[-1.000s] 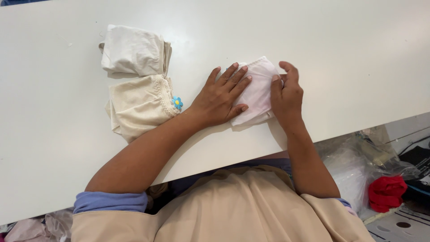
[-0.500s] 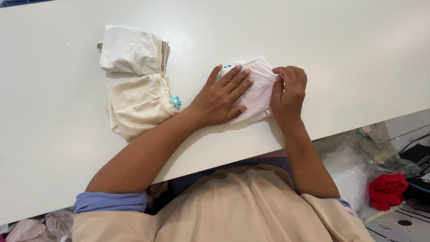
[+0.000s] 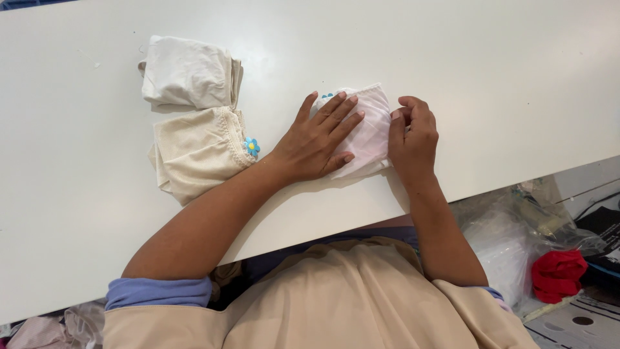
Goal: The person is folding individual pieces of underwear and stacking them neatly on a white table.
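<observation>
A small folded pale pink garment (image 3: 369, 132) lies on the white table (image 3: 504, 84). My left hand (image 3: 316, 139) rests flat on its left half, fingers spread. My right hand (image 3: 412, 141) is at its right edge, fingers curled and pinching the fabric there. A bit of blue trim shows at the garment's top edge, just above my left fingertips.
Two folded cream garments sit to the left: one (image 3: 188, 72) farther back, one (image 3: 199, 152) nearer with a small blue flower (image 3: 251, 146) on it. Beyond the table's near edge at right are clear plastic bags (image 3: 510, 249) and a red cloth (image 3: 557, 276).
My right hand's fingers have curled in against the pink garment's right edge. My left hand has stayed flat on it.
</observation>
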